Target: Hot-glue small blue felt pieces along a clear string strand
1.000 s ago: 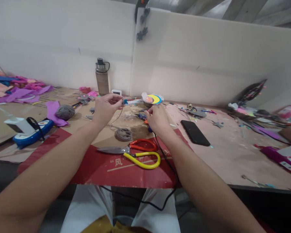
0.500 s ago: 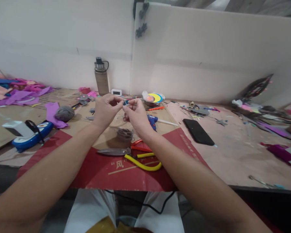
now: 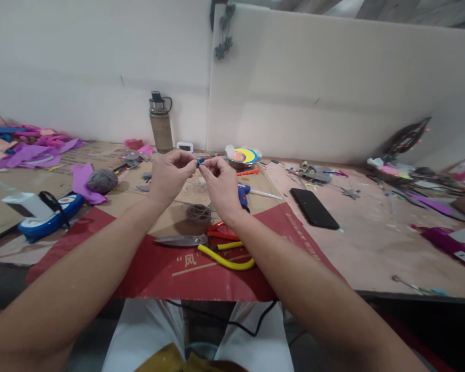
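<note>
Pinching a small blue piece (image 3: 200, 161) between both sets of fingertips, you held it up above the worktable (image 3: 368, 243). Your left hand (image 3: 172, 174) had its thumb and forefinger pressed nearly together, with the piece's left end caught at their tips. Your right hand (image 3: 221, 185) mirrored it from the other side — thumb and forefinger close together at the right end, the remaining fingers curled in behind. The piece sat right in the narrow gap between your two hands, mostly covered by the fingertips, so its full shape was too small to tell.

Below your hands lay a coil of grey yarn (image 3: 198, 213), well apart from your fingers. Nearer you, the scissors (image 3: 181, 241) rested on a red sheet (image 3: 147, 279), their red and yellow handles partly behind your right forearm. Just beyond your right wrist a blue glue gun (image 3: 244, 195) showed in part, a white stick (image 3: 267, 195) reaching out from it to the right. Farther back stood a bowl (image 3: 245, 166) — a yellow and blue disc (image 3: 250, 155) in it — and to the right lay a black phone (image 3: 313, 208).
</note>
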